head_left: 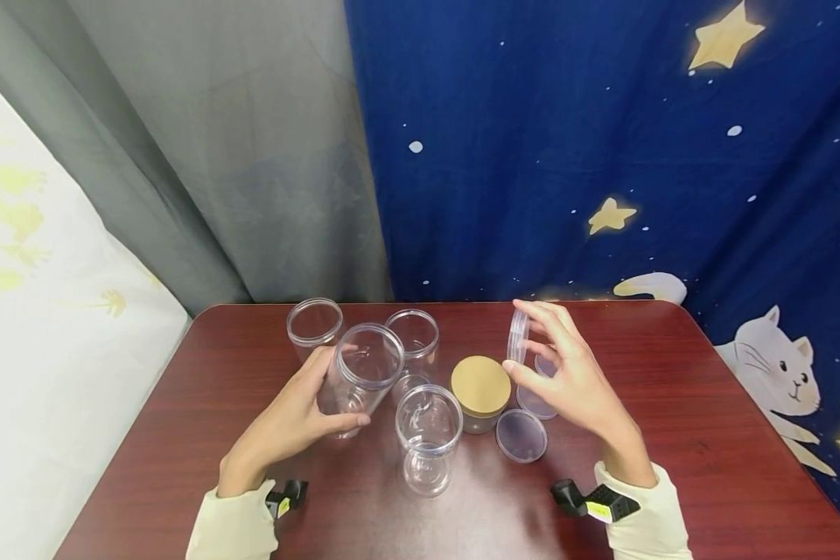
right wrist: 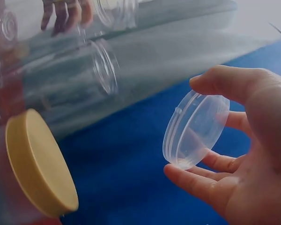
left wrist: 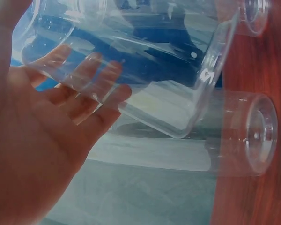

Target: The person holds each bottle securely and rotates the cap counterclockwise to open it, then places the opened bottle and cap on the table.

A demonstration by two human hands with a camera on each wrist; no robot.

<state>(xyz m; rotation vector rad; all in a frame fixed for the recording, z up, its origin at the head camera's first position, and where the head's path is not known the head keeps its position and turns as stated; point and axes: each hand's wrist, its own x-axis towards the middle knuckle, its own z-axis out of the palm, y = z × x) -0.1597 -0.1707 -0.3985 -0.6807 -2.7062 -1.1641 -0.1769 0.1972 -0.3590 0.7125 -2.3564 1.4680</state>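
A clear plastic jar (head_left: 368, 359) without a lid is held by my left hand (head_left: 290, 416), its fingers and thumb around the side. In the left wrist view the fingers show through the transparent wall of the jar (left wrist: 145, 61). Between thumb and fingertips my right hand (head_left: 567, 373) pinches a clear round lid (head_left: 519, 336) by its edge, tipped upright. The right wrist view shows this lid (right wrist: 196, 129) side-on, with its threaded rim. Below the right hand, a jar with a gold lid (head_left: 481, 386) stands on the table.
More lidless clear jars stand about: one in front (head_left: 429, 435), one at the back left (head_left: 314, 322), and one behind (head_left: 413, 333). Flat on the dark red table (head_left: 322, 513) lie clear lids, the nearest lid (head_left: 521, 436) beside the gold-topped jar. Curtains (head_left: 287, 155) hang behind.
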